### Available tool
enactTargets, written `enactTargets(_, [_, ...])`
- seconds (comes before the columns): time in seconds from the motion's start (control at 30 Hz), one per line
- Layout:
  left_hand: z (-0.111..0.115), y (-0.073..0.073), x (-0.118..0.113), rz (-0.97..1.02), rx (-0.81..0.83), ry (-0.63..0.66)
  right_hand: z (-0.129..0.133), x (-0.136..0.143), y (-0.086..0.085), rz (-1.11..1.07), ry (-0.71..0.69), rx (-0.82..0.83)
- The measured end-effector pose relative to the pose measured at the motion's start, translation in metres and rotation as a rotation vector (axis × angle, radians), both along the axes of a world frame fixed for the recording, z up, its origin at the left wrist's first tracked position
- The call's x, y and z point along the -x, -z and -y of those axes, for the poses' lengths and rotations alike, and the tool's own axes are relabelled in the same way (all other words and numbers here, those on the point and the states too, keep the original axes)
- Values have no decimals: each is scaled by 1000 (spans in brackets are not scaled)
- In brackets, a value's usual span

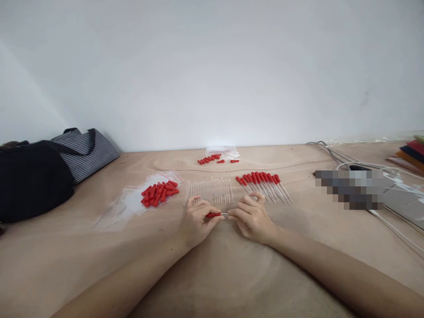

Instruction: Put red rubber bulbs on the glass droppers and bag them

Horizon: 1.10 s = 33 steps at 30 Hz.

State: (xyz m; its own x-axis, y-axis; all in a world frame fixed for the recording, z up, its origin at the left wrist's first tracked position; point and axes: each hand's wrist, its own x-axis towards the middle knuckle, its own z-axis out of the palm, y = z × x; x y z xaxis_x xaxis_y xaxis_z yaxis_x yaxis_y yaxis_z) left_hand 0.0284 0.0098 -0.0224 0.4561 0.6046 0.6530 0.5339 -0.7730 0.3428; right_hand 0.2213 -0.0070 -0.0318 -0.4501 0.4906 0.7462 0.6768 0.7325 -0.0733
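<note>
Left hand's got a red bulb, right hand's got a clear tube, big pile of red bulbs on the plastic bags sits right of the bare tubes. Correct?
Not quite: in the head view, the big pile of red bulbs lies left of the bare tubes. The left hand does hold a red bulb, and the right hand a clear tube.

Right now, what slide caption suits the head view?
Left hand holds a red bulb, right hand a clear tube.
</note>
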Motion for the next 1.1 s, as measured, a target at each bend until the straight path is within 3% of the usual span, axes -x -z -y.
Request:
enactTargets(0.3, [0,0,-2,-1,4,41,0,0,2,10,-9,-28])
enactTargets(0.5, [2,-3,1,-79,23,-17,0,-2,-6,62,35,5])
enactTargets(0.57, [0,-6,7,-138,-7,-89,-3,-8,-10,69,147,32])
enactTargets(0.7, [-13,-9,30,-183,-79,-357,-17,-27,-15,-10,559,148])
enactTargets(0.8, [-27,-9,52,-188,-104,-529,-32,-36,-17,-4,773,278])
enactTargets(0.93, [-38,-10,72,-224,-87,-651,-46,-34,-20,80,885,414])
enactTargets(1.1, [-37,-12,80,-280,-11,-719,-52,-23,-31,145,918,538])
